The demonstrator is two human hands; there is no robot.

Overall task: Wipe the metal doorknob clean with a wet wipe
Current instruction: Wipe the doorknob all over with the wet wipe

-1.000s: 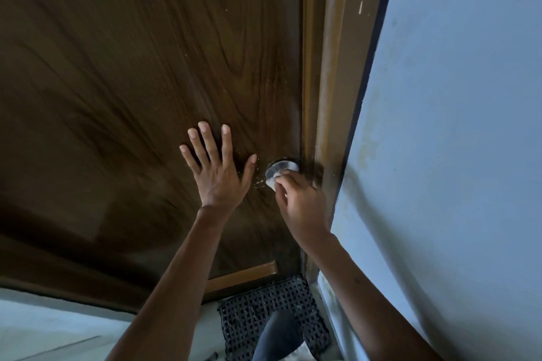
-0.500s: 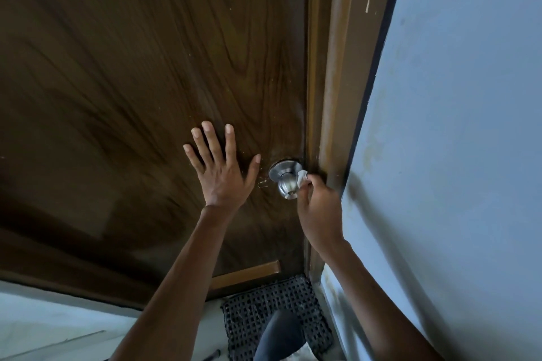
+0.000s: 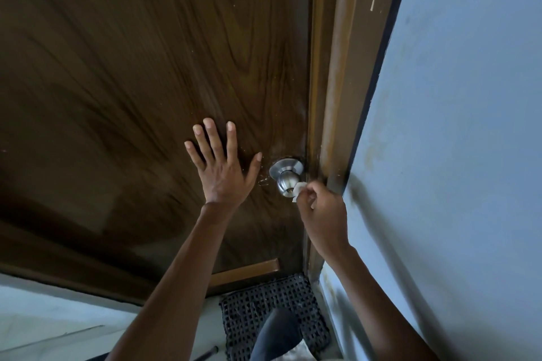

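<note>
Mat: near your feet a dark woven mat (image 3: 275, 313) lies on the floor, with an open, grid-like weave.
Right hand: your right hand (image 3: 322, 214) is closed in a pinch on a crumpled white wet wipe (image 3: 298, 188), soft and thin, which you press against the right side of the knob.
Doorknob: the metal doorknob (image 3: 286, 180) sits at the right edge of the door, just beside the frame; it is a round brushed-steel ball on a flat round plate.
Left hand: your left hand (image 3: 223, 167) lies flat on the door with the fingers spread, holding nothing, just left of the knob.
Door: the door (image 3: 132, 67) is dark wood with a smooth, wavy grain.
Wall: the wall (image 3: 469, 126) at the right is matte blue.
Progress: I judge the wiping is in the middle; the front and left side of the knob and the plate may need more passes.
</note>
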